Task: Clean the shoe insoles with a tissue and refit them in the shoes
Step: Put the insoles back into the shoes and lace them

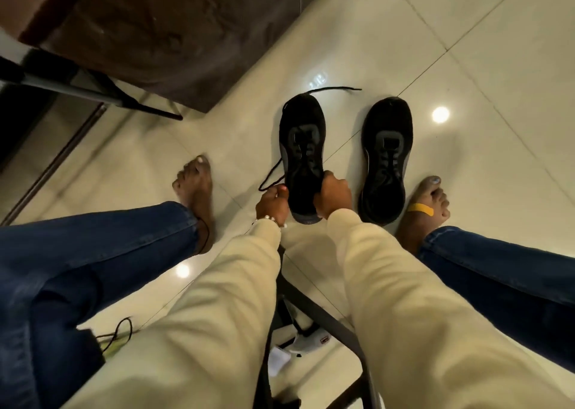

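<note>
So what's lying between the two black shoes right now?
Only bare floor tile between the left shoe and right shoe, in the head view.

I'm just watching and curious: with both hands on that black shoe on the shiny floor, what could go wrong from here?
1. The held shoe has loose laces trailing on the tile floor; they could snag under the left hand or a bare foot.
2. The right hand grips only the collar, so the shoe may twist or slip.
3. The other shoe sits close beside it and could get knocked.
</note>
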### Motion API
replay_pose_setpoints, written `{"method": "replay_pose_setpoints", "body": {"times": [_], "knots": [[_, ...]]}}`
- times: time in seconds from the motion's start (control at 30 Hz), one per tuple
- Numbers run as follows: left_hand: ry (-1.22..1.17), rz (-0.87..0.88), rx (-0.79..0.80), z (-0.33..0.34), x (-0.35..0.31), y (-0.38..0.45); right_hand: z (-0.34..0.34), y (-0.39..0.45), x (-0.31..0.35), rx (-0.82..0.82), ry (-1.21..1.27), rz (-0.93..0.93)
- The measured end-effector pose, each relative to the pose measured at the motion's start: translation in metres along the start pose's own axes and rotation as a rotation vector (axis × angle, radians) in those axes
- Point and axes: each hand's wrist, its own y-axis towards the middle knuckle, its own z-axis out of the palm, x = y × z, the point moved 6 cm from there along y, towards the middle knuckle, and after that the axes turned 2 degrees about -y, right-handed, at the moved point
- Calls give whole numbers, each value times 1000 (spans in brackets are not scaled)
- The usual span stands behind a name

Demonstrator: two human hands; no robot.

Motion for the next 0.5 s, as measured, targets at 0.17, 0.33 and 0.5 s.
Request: {"method": "replay_pose_setpoints", "body": {"times": [0.17,0.33,0.5], "knots": [[-69,114,-91,-27,-38,-63,-44,-42,23,-24,-8,-50],[-62,374,-128,-60,-82,-148,-110,-109,53,-147,35,-96],[-95,596,-219,-102,-114,-226,-170,-181,80,-323,160,-174]]}}
